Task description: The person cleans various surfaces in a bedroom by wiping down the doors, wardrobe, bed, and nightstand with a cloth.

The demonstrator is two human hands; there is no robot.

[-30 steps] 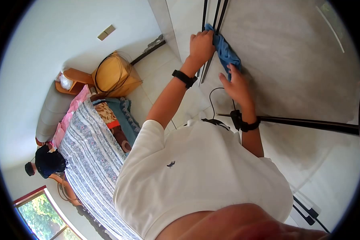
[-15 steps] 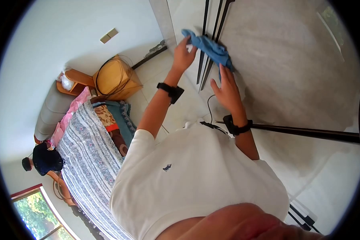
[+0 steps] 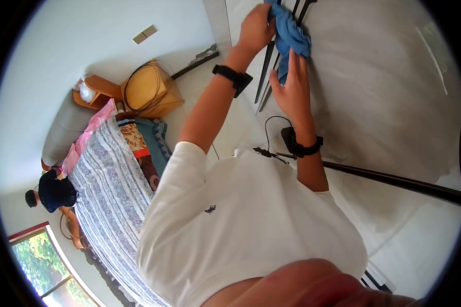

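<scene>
A blue cloth (image 3: 292, 38) lies bunched and twisted against long black door handles (image 3: 264, 71) on a pale, marbled cabinet front. At its upper left end, my left hand (image 3: 256, 30) has its fingers closed around the fabric. My right hand (image 3: 293, 89) is lower and to the right, its fingers stretched out and thumb apart, with the fingertips touching the lower part of the cloth. Each wrist wears a black band with a small device.
At the left is a bed with a striped cover (image 3: 107, 174). Beside it stands a wooden cabinet (image 3: 164, 97) with coiled cable on top. A person in dark clothes (image 3: 56, 190) is beyond the bed, near a window (image 3: 43, 261). A dark bar (image 3: 394, 183) crosses the right side.
The cloth first slid left across the handles, then moved up and right with my left hand, which has closed on it. My right hand has moved up, still at the cloth.
</scene>
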